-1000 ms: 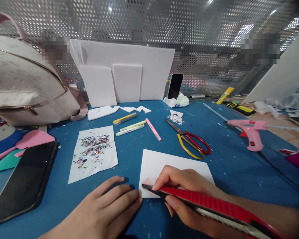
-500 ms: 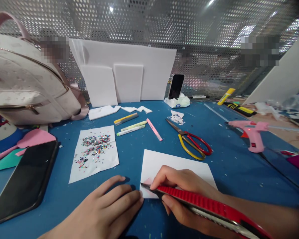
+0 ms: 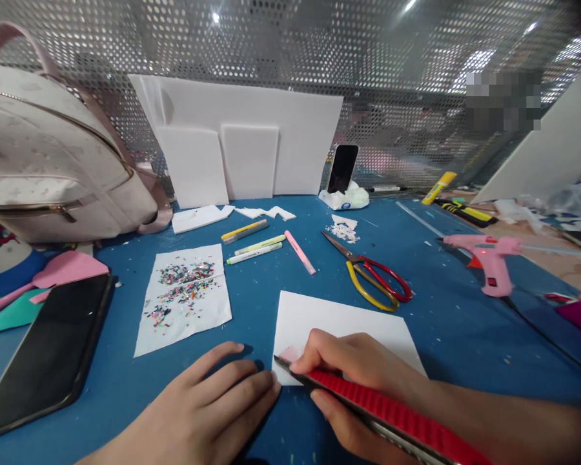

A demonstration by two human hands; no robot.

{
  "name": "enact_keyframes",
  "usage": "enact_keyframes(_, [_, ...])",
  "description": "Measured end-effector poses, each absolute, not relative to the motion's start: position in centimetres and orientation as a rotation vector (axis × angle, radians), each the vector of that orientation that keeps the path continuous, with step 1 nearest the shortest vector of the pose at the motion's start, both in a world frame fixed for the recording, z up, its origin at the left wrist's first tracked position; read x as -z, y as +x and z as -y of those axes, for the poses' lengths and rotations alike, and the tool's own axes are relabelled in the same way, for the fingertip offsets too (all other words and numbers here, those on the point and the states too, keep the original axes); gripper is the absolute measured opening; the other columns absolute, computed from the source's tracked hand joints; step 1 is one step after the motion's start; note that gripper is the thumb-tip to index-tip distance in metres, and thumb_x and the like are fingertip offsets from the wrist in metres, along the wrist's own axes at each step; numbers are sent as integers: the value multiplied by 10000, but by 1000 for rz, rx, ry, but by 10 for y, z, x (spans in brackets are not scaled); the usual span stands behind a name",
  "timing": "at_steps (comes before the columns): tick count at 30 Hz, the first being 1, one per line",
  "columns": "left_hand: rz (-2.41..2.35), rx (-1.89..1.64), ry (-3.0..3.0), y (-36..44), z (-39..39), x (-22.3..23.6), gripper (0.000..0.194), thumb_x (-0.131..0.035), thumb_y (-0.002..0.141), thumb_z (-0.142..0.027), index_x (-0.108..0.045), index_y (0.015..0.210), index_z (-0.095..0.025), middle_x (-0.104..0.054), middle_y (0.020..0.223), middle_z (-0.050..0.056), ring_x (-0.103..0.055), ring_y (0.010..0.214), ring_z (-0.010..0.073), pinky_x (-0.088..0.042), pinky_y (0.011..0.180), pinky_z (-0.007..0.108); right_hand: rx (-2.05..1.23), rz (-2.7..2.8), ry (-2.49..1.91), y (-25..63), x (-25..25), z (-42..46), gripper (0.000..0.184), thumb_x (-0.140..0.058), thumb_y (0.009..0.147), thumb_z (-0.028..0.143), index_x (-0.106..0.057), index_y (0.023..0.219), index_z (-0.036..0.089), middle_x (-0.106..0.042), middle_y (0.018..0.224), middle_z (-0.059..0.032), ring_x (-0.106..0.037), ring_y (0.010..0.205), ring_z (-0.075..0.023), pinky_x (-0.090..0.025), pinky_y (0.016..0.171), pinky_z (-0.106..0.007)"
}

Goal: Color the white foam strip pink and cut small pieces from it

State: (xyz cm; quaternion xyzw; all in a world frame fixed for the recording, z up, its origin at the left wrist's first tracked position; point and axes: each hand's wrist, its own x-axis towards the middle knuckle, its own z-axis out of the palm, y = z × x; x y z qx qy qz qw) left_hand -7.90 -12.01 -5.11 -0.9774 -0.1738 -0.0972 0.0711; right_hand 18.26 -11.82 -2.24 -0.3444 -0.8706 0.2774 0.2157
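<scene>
White rectangular foam sheet (image 3: 346,313) with a pink patch at its near left corner, flat on blue bench (image 3: 252,310), right hand's (image 3: 356,374) grip closed around red cutter (image 3: 382,400), left hand (image 3: 217,400) spread open, fingertip at sheet's corner.

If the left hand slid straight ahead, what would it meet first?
Probably the white card: its near corner lies right by the left hand's fingertips, though whether they touch is unclear.

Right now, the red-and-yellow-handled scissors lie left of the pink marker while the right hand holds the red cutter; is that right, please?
The side is wrong: the head view shows the scissors right of the pink marker. The rest stands.
</scene>
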Motion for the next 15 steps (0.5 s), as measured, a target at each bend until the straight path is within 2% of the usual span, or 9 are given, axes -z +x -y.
enact_keyframes(5, [449,421,-2860,-78,116,59,483,-343,1038,-441,-529,1353,-126,-645,1278,21,-581,1146,183,-13,1236,433,-759,2452,-900,180,18,117,126,-472,899,163,-477,1022,194,-660,788,-25,-622,636,-156,-439,578,-246])
enact_keyframes(12, [486,656,-2831,-77,116,72,459,-362,1032,-441,-564,1322,-149,-663,1237,18,-591,1126,176,-116,1237,415,-760,2449,-904,176,20,117,107,-453,898,167,-483,997,193,-667,745,-32,-627,596,-158,-428,536,-240])
enact_keyframes(15, [447,459,-2854,-78,116,62,496,-413,1012,-477,-532,1356,-139,-649,1279,22,-599,1153,182,-33,1239,425,-747,2483,-893,174,20,116,103,-441,890,170,-480,983,191,-662,728,-37,-626,585,-165,-428,534,-249])
